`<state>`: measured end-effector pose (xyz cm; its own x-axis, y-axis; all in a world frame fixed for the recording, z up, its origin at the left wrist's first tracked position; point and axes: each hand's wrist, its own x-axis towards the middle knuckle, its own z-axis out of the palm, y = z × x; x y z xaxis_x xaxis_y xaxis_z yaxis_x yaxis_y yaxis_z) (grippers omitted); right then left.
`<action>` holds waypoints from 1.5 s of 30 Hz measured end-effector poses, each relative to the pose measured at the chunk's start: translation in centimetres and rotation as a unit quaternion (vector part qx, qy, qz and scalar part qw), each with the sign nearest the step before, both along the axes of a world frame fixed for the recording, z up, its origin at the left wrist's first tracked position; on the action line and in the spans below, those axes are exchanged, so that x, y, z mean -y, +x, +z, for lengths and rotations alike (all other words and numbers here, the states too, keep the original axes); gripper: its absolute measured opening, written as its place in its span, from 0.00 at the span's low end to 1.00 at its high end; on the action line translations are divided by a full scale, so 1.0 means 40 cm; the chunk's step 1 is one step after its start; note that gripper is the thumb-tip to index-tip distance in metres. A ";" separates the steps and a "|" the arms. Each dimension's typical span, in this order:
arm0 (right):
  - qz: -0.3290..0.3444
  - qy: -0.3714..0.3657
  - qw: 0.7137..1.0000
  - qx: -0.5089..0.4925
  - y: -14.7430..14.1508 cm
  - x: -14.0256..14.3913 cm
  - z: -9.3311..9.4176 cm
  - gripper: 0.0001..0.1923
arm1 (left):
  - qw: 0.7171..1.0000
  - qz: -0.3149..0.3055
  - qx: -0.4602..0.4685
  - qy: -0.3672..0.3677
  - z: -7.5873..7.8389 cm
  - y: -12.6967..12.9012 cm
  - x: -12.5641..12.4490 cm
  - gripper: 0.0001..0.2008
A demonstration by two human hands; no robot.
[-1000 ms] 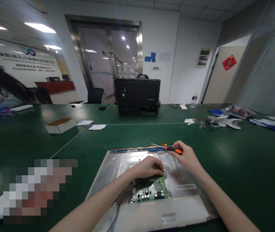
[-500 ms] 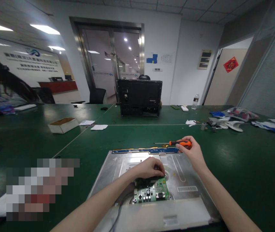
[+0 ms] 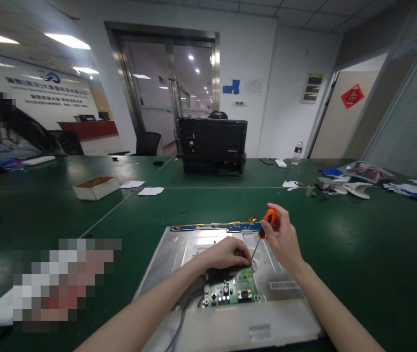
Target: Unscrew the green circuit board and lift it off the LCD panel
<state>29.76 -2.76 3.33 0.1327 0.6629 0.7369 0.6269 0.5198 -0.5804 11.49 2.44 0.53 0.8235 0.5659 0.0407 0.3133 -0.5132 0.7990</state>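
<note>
Table: I see a wide dark green table (image 3: 358, 244) filling the lower half of my view, running back to the far wall.
Metal panel: a flat silver panel (image 3: 179, 249), the back of a display, lies on the table right in front of me, with a thin blue strip (image 3: 211, 227) along its far edge.
Monitor shell: a black monitor back (image 3: 213, 145) stands upright at the far side of the table, with someone's head just showing behind it.
Co-worker: another person sits at the far left, face blurred.
Cardboard box: a shallow open box (image 3: 96, 187) rests to the left, with two white paper slips just beside it.
Clutter at right: white and blue parts and a clear bag lie well apart from me, near a water bottle (image 3: 296, 152).
Circuit board: a small green board (image 3: 232, 289) sits on the panel's middle, a grey cable (image 3: 179, 318) trailing from its left side toward me.
My left hand: my left hand (image 3: 225, 254) lies curled, palm down, fingertips pressing the board's far edge; whether it pinches anything I cannot tell.
My right hand: my right hand (image 3: 285, 239) is closed round the screwdriver's handle, raised above the panel.
Screwdriver: the orange-and-black screwdriver (image 3: 265, 227) tilts down and left, its thin shaft ending near the board's far right corner, just beside my left fingertips.
</note>
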 end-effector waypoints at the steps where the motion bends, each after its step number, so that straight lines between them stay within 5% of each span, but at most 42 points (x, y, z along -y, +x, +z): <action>1: 0.000 0.009 1.000 0.018 -0.004 0.005 -0.008 0.18 | 1.000 0.000 0.000 -0.001 0.001 0.000 0.000 0.04; 19: 0.044 0.088 0.986 0.137 -0.034 0.029 -0.003 0.16 | 1.000 -0.007 0.002 -0.007 0.000 0.000 -0.001 0.05; 29: 0.082 0.057 0.984 0.145 -0.032 0.044 0.009 0.21 | 1.000 -0.015 0.009 -0.013 0.003 -0.001 0.000 0.04; 45: 0.051 0.092 0.984 0.146 -0.030 0.030 -0.001 0.19 | 1.000 -0.010 0.008 -0.019 -0.004 0.001 -0.003 0.04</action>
